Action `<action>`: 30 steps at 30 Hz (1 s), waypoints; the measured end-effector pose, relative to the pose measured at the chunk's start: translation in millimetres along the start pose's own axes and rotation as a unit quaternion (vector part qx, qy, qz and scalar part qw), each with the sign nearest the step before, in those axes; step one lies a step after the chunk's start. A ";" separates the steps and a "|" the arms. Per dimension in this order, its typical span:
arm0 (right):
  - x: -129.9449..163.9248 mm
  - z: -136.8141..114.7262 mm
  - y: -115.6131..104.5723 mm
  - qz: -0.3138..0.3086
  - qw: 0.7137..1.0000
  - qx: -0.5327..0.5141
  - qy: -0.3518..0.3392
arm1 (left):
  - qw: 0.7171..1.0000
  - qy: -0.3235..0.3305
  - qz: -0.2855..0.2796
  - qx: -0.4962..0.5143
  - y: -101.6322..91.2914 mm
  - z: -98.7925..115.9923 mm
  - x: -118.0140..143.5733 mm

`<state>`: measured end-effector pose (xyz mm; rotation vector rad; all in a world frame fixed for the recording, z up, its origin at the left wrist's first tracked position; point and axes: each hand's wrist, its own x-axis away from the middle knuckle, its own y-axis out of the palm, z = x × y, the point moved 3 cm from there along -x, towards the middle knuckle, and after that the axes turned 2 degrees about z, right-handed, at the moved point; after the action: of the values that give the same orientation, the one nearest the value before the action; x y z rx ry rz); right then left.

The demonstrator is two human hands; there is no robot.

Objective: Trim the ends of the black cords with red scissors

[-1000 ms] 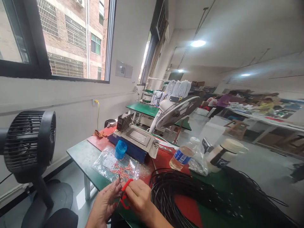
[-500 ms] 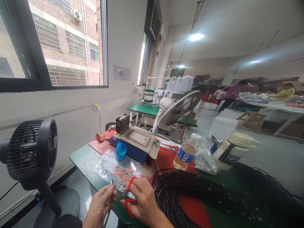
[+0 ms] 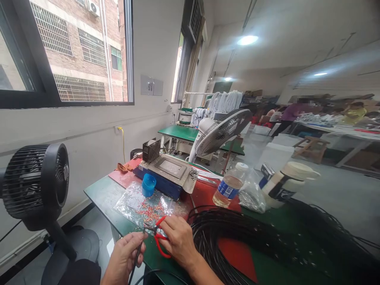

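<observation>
My left hand [image 3: 129, 251] pinches a thin black cable [image 3: 137, 255] close to its upper end, with the rest hanging down. My right hand [image 3: 178, 239] is wrapped round red-handled pliers [image 3: 158, 237], perhaps cutters. The jaws of the pliers meet the cable's tip just above my left fingers. Behind both hands lies a clear plastic sheet [image 3: 127, 202] scattered with small red and orange bits [image 3: 151, 209]. A blue plastic cup [image 3: 149, 185] stands on that sheet. To the right of my right hand is a large coil of black cable [image 3: 225, 227].
A blue machine with a metal top [image 3: 166, 174] stands behind the cup. A bottle of pale liquid [image 3: 230, 186], a clear bag [image 3: 252, 194] and a cream-coloured jug [image 3: 285, 184] stand at right. A black fan [image 3: 38, 182] is at left, a white fan [image 3: 222, 132] beyond the table. People work far back.
The pliers have swung left and up, so their jaws now reach the cable's tip. My left hand keeps its hold on the cable. The whole view has shifted slightly.
</observation>
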<state>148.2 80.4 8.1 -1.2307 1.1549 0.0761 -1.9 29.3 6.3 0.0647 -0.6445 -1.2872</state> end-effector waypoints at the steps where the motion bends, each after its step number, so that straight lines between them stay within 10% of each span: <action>1: -0.3 -0.3 -1.0 0.003 1.000 0.005 -0.004 | 1.000 0.005 0.004 -0.003 0.4 0.2 0.5; 23: 3.5 -2.6 -1.6 0.004 0.999 -0.037 -0.012 | 0.988 0.132 0.006 -0.081 -3.3 -1.3 -4.5; 30: 5.8 9.8 9.8 -0.071 0.923 -0.294 0.239 | 0.984 0.147 0.008 -0.100 -14.7 -10.4 -15.3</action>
<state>151.4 88.8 -3.9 -1.9382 1.5207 0.0111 -11.7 35.6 -14.3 0.0818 -0.2612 -1.2890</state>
